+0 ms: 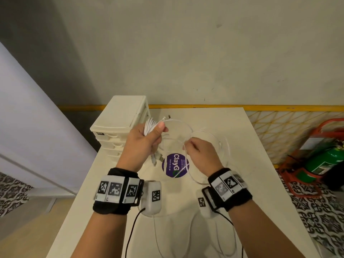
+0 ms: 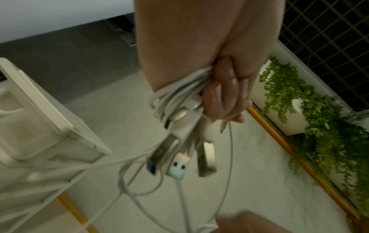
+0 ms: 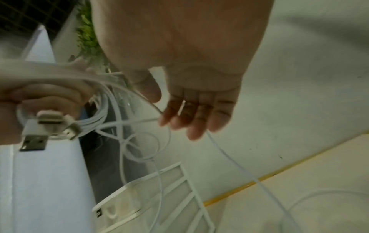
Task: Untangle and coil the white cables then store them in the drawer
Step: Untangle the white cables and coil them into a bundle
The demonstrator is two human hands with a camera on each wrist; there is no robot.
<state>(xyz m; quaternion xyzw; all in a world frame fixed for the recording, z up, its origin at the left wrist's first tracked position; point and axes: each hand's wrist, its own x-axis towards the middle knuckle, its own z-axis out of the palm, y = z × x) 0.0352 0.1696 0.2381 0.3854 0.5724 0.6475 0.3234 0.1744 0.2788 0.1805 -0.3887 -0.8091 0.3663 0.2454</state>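
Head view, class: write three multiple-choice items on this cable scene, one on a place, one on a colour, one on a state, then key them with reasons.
1. Where does the drawer unit stand?
A. table's far left corner
B. floor
C. table's right edge

2. What colour is the round sticker on the table?
A. red
B. purple
C. yellow

3. What is the left hand doing?
A. resting flat
B. opening a drawer
C. gripping a cable bundle

Key: 1 A, it stands by the wall, left of both hands. 2 B, purple with white lettering. 3 C, fingers curl round coiled white cables, while the right hand pinches a loose strand.
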